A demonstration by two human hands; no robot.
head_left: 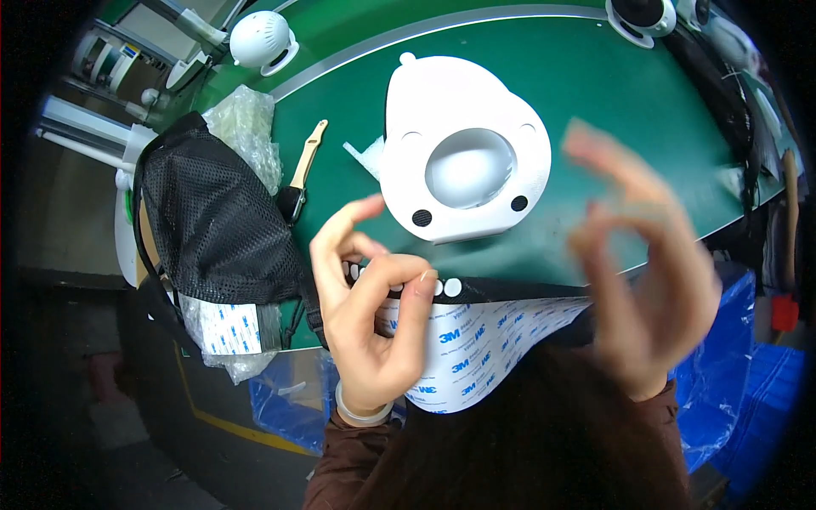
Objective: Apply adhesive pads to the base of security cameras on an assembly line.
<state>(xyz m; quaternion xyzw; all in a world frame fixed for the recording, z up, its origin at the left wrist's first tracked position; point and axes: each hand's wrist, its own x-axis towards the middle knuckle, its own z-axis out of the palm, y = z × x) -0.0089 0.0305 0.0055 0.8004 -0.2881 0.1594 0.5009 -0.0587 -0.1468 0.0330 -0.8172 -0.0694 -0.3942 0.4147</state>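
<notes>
My left hand is closed, its thumb and index fingertips pressed together; I cannot make out what, if anything, lies between them. Right by those fingertips, several small white round dots sit on a black strip. Below it hangs a curved sheet of white backing paper with blue print, partly behind that hand. My right hand is raised at the right, smeared by motion, so its grip is unclear. Beyond both hands lies a rounded white plastic housing with an oval hollow and two black round pads.
On the left lie a black mesh bag, bubble wrap, a watch with a beige strap and a stack of printed sheets. White round devices stand at the back. Blue crates flank the green table at lower right.
</notes>
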